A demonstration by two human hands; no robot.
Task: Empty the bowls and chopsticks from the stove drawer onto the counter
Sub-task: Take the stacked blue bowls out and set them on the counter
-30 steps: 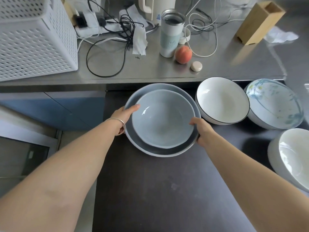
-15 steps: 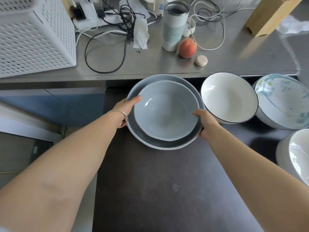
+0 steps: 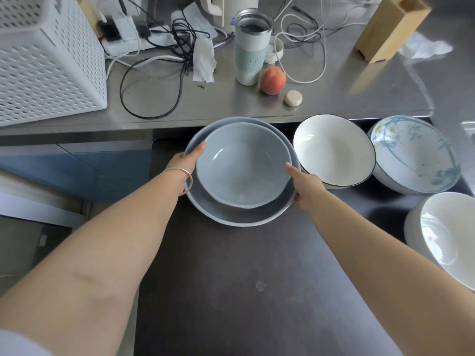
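Observation:
A small grey-blue bowl [image 3: 243,165] sits nested inside a larger grey bowl [image 3: 239,215], and I hold the stack over the dark drawer surface [image 3: 231,291]. My left hand [image 3: 186,160] grips the left rim, thumb over the edge. My right hand [image 3: 305,183] grips the right rim. To the right stand a white bowl with a black rim [image 3: 334,154], a floral blue-and-white bowl [image 3: 413,156] and a white bowl [image 3: 452,237] at the right edge. No chopsticks are visible.
The steel counter [image 3: 334,98] runs behind the drawer. On it are a white perforated basket [image 3: 48,62], tangled cables [image 3: 164,47], a tumbler [image 3: 252,47], a peach [image 3: 272,80], a small round case [image 3: 293,98] and a wooden block [image 3: 390,27].
The stacked grey bowls have moved up and away from me toward the counter edge, both hands still gripping the rims. The other bowls have not moved.

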